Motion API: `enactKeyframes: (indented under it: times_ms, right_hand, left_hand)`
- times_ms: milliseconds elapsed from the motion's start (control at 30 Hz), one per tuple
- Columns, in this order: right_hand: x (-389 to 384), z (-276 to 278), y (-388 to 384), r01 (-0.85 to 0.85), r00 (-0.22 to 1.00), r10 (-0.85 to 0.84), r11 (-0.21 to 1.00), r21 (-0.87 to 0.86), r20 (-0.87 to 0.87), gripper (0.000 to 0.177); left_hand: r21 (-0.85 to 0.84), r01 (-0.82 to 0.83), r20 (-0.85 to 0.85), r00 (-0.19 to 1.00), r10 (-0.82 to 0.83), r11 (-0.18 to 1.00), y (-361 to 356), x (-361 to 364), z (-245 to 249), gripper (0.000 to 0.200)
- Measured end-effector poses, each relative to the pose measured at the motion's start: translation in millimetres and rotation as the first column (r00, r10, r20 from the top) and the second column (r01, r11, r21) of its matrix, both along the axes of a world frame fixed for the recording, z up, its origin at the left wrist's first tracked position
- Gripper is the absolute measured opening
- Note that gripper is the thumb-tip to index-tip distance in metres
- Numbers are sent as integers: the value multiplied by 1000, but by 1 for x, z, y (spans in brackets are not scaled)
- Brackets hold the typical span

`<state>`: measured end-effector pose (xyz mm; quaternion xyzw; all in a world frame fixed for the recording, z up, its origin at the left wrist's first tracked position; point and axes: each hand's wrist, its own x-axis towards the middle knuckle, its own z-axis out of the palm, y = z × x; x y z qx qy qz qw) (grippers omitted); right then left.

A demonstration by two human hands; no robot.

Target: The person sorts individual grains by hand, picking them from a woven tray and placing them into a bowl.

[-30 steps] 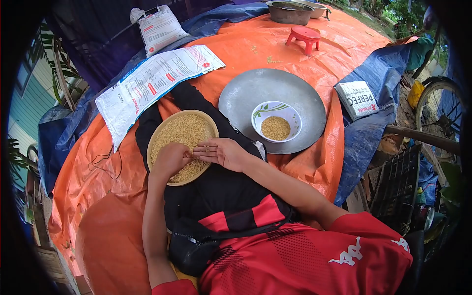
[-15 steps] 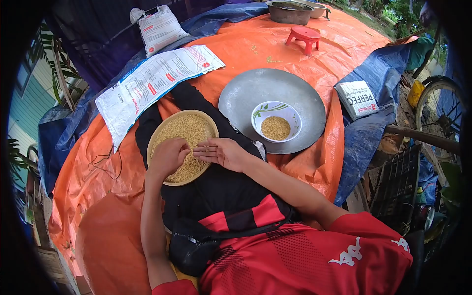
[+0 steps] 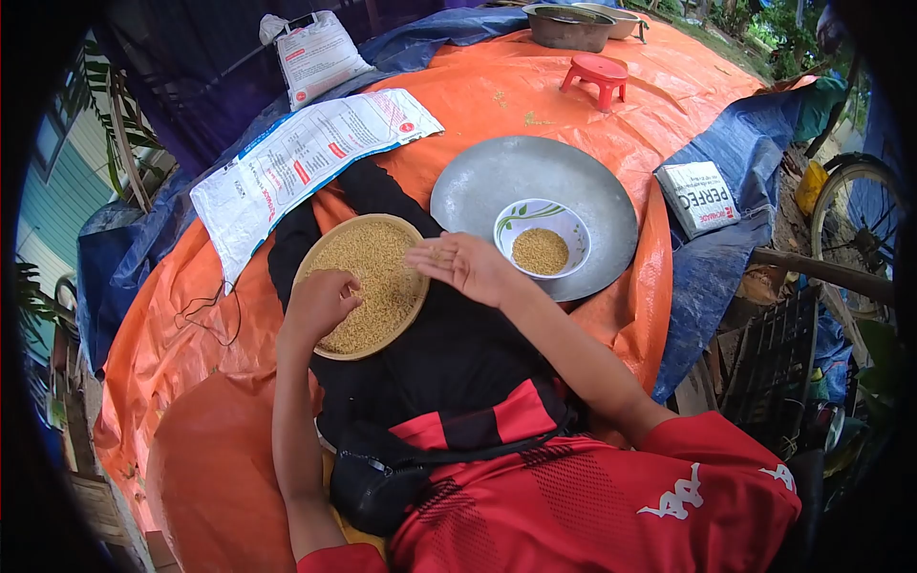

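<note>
Fingers [image 3: 346, 284] of my left hand [image 3: 320, 304] curl into the loose grain [image 3: 373, 263] on the round tray [image 3: 355, 356] beneath them (pinching or resting, I cannot tell), my right hand [image 3: 470, 267] open and cupped just beside; such grain seems light, slippery, better scooped than pinched.

We see soft, even daylight, brightest on the orange tarp [image 3: 535, 95] toward twelve o'clock; shadows are faint. Fisheye bending curves everything near the rim, and a black vignette rings the frame, darkest at nine o'clock
</note>
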<state>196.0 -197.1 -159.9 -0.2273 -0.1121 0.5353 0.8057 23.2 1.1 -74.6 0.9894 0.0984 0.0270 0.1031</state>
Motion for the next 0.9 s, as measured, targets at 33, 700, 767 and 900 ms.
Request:
enactKeyframes:
  times_ms: [33,700,767,900]
  right_hand:
    - [15,4,-9,67,998,-67,998,2,-1,44]
    - [90,-22,-75,861,-105,379,497,-106,919,33]
    - [67,5,-62,807,-82,220,587,-64,972,34]
    - [21,32,-32,622,183,-30,778,-92,983,33]
  left_hand:
    - [-5,-21,-34,999,21,1000,1,-1,0,25]
    - [-49,36,-173,984,-44,998,14,6,-33,22]
    - [-20,39,-162,986,-42,999,18,8,-37,21]
    - [-38,-17,-148,989,11,999,7,5,-22,20]
